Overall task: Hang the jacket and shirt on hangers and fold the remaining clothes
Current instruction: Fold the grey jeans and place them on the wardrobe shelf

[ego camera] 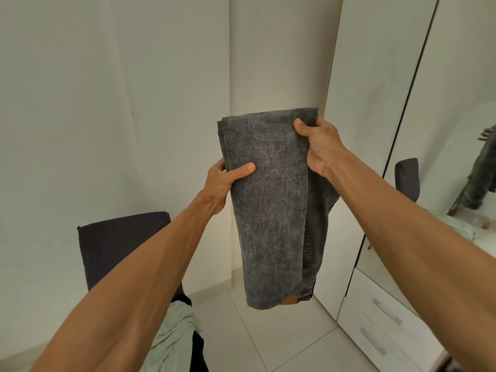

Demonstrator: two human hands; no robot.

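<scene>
Head view: two bare arms reach forward and hold a folded pair of dark grey washed denim jeans (pixel 271 205) up in the air, before a pale wall corner. The left hand (pixel 226 181) has its grip clenched on the jeans' left edge, thumb across the front. The right hand (pixel 319 146) has its grip around the top right corner. The jeans hang above the white tiled floor (pixel 268 334). Near left stands a dark fabric chair (pixel 120 245) with a pale green garment (pixel 171 336) draped on it. At right is a white mirrored wardrobe (pixel 381 312) with drawers.
</scene>
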